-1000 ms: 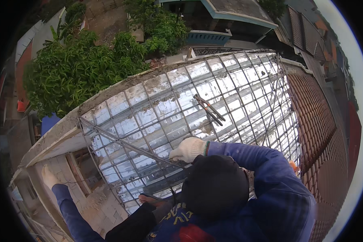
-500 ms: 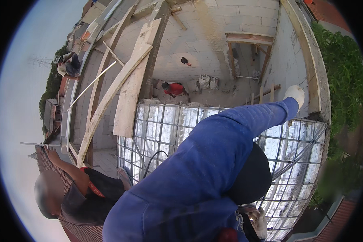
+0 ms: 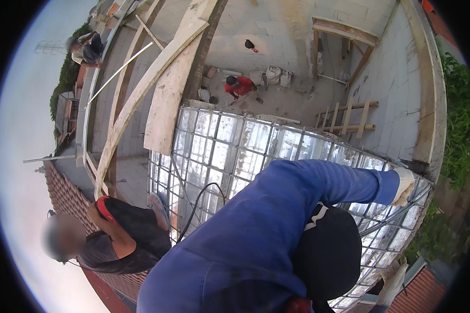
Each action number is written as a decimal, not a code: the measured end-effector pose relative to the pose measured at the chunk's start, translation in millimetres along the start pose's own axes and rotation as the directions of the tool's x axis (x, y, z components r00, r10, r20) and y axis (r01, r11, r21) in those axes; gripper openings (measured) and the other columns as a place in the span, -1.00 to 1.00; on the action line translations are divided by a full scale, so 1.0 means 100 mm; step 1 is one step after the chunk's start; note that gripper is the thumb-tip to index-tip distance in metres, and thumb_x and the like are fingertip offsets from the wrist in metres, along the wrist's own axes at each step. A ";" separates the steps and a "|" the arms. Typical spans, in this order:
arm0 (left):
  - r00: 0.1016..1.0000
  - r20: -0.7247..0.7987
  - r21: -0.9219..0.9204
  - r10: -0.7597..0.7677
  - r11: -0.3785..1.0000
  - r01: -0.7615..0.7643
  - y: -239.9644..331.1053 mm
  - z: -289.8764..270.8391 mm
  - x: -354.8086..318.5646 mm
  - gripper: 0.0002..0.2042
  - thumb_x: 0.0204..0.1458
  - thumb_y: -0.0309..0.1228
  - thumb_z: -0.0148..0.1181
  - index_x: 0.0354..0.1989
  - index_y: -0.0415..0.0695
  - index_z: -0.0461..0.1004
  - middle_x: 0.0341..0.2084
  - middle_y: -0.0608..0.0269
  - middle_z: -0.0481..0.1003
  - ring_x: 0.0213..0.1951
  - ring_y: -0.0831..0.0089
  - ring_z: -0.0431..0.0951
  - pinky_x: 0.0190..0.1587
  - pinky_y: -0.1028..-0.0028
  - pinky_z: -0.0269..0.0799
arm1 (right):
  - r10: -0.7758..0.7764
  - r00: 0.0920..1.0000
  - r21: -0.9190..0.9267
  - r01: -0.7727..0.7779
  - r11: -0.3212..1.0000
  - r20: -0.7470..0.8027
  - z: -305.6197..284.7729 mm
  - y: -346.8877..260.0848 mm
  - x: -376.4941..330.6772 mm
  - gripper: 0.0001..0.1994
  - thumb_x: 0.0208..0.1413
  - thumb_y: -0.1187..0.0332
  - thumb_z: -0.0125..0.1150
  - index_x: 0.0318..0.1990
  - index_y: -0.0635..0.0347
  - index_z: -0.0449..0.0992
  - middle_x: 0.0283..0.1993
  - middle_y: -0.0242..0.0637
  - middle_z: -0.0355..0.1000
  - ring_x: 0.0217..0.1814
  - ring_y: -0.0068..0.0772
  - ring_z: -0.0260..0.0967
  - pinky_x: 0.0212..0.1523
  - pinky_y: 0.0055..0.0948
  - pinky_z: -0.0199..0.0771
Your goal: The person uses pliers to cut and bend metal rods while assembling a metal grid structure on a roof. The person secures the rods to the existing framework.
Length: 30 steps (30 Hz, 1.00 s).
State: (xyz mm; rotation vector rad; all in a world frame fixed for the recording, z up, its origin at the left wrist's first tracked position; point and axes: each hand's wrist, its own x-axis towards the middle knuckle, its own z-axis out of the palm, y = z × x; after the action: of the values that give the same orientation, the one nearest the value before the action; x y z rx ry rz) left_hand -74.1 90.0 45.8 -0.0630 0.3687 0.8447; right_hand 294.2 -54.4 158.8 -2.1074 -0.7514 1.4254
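My left hand [image 3: 403, 186], in a pale work glove at the end of a blue sleeve [image 3: 318, 182], is down at the right corner of the rebar mesh [image 3: 277, 148]. Its fingers curl down beside several loose steel bars [image 3: 389, 223]; what they close on is hidden. Lower right, at the mesh's edge, is a pale shape that looks like my gloved right hand [image 3: 392, 275]; its fingers are not clear. The mesh lies over shiny silvery sheeting [image 3: 248, 167]. A dark rounded shape [image 3: 331, 255], probably my clothed knee, covers the middle of it.
A person in dark clothes [image 3: 125, 250] is close on my left, by a black cable [image 3: 193, 208]. Wooden planks [image 3: 167, 99] slant across the left. Far below, a person in red [image 3: 240, 87] bends near white sacks [image 3: 273, 74]. A wooden ladder [image 3: 350, 117] stands beyond the mesh edge.
My left hand has come down from above the wall edge to the mesh corner. My right hand has moved right. The person on my left has lowered a raised arm. The view has tilted.
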 end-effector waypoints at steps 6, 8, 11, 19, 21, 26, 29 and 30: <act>0.988 -0.110 -0.044 0.105 0.993 -0.111 -0.07 0.42 -0.09 -0.77 0.35 -0.24 0.11 -0.41 0.08 0.40 -0.62 0.42 0.26 -0.64 0.47 0.20 -0.53 0.27 0.22 | -0.215 0.759 0.086 0.206 0.975 0.614 2.22 -0.89 -0.67 -0.33 0.64 -0.18 -0.04 0.44 0.33 0.39 0.04 -0.21 0.55 0.05 -0.32 0.53 0.17 -0.16 0.60; 0.967 -0.186 -0.066 0.174 0.980 -0.189 0.10 0.47 -0.19 -0.84 0.38 -0.21 0.15 -0.25 0.05 0.44 -0.47 0.38 0.39 -0.49 0.44 0.39 -0.39 0.26 0.46 | -0.139 0.833 0.196 0.037 0.980 0.536 2.42 -0.79 -0.68 -0.39 0.65 -0.13 -0.03 0.39 0.31 0.42 -0.26 -0.42 0.43 -0.21 -0.47 0.42 -0.10 -0.32 0.57; 0.942 -0.245 -0.092 0.230 0.962 -0.259 0.33 0.51 -0.43 -0.87 0.41 -0.24 0.16 -0.14 0.01 0.47 -0.38 0.35 0.46 -0.41 0.44 0.47 -0.31 0.27 0.58 | -0.062 0.908 0.055 0.043 0.998 0.415 2.41 -0.96 -0.78 -0.52 0.66 0.06 -0.02 0.44 0.25 0.41 -0.42 -0.52 0.18 -0.39 -0.57 0.22 -0.32 -0.46 0.36; 0.883 -0.239 0.298 0.403 0.896 -0.328 0.49 0.44 -0.51 -0.76 0.42 -0.25 0.11 0.03 -0.15 0.56 -0.56 0.34 0.36 -0.68 0.52 0.20 -0.63 0.38 0.07 | -0.429 0.736 -0.403 0.658 0.636 0.524 2.43 -1.18 -0.64 -0.57 0.62 0.20 -0.06 0.33 0.34 0.52 -0.22 -0.46 0.37 -0.38 -0.70 0.11 -0.34 -0.57 0.18; 0.869 -0.298 0.236 0.395 0.913 -0.334 0.54 0.37 -0.50 -0.75 0.40 -0.28 0.12 0.03 -0.18 0.58 -0.57 0.34 0.36 -0.66 0.53 0.22 -0.61 0.39 0.08 | -0.150 0.864 -0.414 0.374 0.830 0.480 2.39 -1.30 -0.81 -0.55 0.62 0.18 -0.06 0.33 0.38 0.52 -0.08 -0.36 0.47 -0.25 -0.64 0.19 -0.19 -0.53 0.28; 0.773 -0.391 0.376 0.499 0.853 -0.361 0.68 0.07 -0.58 -0.72 0.41 -0.27 0.13 0.03 -0.22 0.60 -0.55 0.31 0.42 -0.61 0.49 0.36 -0.56 0.37 0.25 | -0.286 0.789 -0.391 0.539 0.746 0.543 2.10 -0.81 -0.70 -0.54 0.61 0.19 -0.05 0.32 0.44 0.53 -0.10 -0.30 0.50 -0.18 -0.56 0.31 -0.09 -0.45 0.37; 0.744 -0.206 0.660 0.635 0.652 -0.373 0.56 0.21 -0.77 -0.69 0.42 -0.24 0.12 0.06 -0.25 0.59 -0.52 0.29 0.46 -0.55 0.47 0.44 -0.50 0.35 0.36 | -0.511 0.639 -0.355 0.757 0.548 0.575 2.11 -0.47 -0.62 -0.56 0.62 0.23 -0.04 0.30 0.46 0.54 -0.29 -0.42 0.43 -0.37 -0.70 0.18 -0.30 -0.54 0.29; 0.738 -0.179 0.690 0.651 0.618 -0.377 0.56 0.27 -0.83 -0.67 0.42 -0.23 0.12 0.07 -0.25 0.59 -0.50 0.28 0.47 -0.53 0.46 0.46 -0.48 0.35 0.39 | -0.440 0.694 -0.363 0.693 0.623 0.570 2.10 -0.49 -0.67 -0.56 0.61 0.24 -0.05 0.31 0.47 0.54 -0.26 -0.39 0.45 -0.32 -0.67 0.24 -0.24 -0.53 0.32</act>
State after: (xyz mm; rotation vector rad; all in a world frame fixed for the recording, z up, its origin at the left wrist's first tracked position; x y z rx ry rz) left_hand -157.3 73.2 104.5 0.5246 1.1096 1.2689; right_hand 68.7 -45.7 164.6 -1.5991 -2.0528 1.3813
